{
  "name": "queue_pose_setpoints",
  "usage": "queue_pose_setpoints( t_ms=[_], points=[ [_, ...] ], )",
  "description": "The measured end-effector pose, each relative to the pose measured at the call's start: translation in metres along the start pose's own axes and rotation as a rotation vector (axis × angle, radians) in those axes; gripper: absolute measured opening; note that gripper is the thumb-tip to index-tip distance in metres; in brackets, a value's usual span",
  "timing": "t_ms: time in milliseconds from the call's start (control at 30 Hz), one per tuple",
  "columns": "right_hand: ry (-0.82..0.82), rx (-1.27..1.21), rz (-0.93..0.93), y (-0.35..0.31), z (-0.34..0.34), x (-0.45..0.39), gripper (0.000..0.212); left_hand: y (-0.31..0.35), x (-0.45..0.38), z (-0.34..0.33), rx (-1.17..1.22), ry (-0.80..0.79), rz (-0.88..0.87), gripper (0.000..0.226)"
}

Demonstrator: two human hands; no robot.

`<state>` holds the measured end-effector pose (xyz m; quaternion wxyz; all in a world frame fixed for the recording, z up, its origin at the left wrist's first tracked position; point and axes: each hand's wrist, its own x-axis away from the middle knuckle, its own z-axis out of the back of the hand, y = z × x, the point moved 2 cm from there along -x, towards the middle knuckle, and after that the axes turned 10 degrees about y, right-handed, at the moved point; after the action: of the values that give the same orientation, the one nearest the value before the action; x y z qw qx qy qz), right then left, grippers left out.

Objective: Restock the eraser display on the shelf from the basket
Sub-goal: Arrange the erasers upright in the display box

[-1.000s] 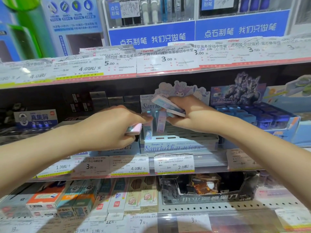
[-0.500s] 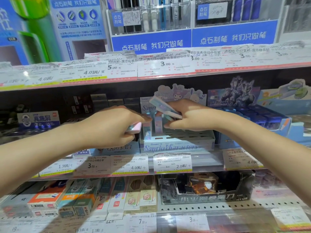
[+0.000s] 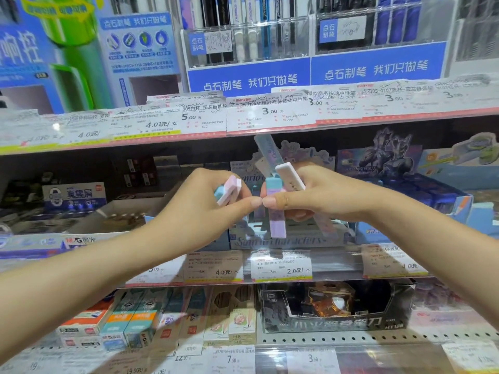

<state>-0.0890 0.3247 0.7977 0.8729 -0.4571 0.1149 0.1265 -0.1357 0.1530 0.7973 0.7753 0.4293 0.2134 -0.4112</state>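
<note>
Stationery shelving with price tags [image 3: 270, 114] along each edge fills the view; both hands are up in front of the middle shelf. Right hand [image 3: 318, 195]: fingers curled round a fan of long bar erasers [image 3: 276, 211], thumb tip clamping the nearest one, which hangs upright, blue top, lilac and pink below. One white bar and one pale blue bar angle up and left out of the fist. Left hand [image 3: 199, 203]: fingers curled on a couple of short pink, white and blue erasers [image 3: 229, 190], thumb tip just beside the right thumb. Behind and below the hands sits the Sanrio eraser display box [image 3: 275, 240], partly hidden. Dark sharpener tray [image 3: 334, 309] on the lower shelf, pencil boxes [image 3: 140, 319] to its left.
</note>
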Motion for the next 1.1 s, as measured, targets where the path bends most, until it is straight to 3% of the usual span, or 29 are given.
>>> queue_pose_setpoints(
  t_ms=[167,300,367,600,700,833,933,1100],
  points=[
    [-0.049,-0.24,-0.005,0.007,-0.006,-0.001,0.02,-0.003,0.004,-0.007,0.265,-0.134,0.283,0.03],
    [-0.064,-0.329,-0.006,0.004,-0.01,-0.002,0.012,-0.001,0.009,-0.013,0.293,-0.238,0.321,0.018],
    [-0.067,-0.309,0.001,0.003,-0.012,-0.002,0.015,-0.001,0.008,-0.014,0.304,-0.225,0.325,0.028],
    [0.25,-0.27,-0.061,0.008,-0.003,0.0,0.014,-0.006,0.012,-0.013,0.27,-0.198,0.363,0.029],
    [0.312,-0.225,-0.06,0.008,-0.002,0.0,0.024,-0.009,0.011,-0.015,0.247,-0.193,0.377,0.029],
    [0.311,-0.207,-0.075,0.009,-0.003,-0.003,0.017,-0.011,0.009,-0.017,0.207,-0.225,0.373,0.027],
    [0.31,-0.206,-0.099,0.01,-0.001,-0.005,0.015,-0.014,0.005,-0.015,0.124,-0.197,0.312,0.016],
    [0.431,-0.119,-0.116,0.018,0.005,-0.013,0.013,-0.014,0.0,0.005,-0.192,-0.068,-0.068,0.018]
  ],
)
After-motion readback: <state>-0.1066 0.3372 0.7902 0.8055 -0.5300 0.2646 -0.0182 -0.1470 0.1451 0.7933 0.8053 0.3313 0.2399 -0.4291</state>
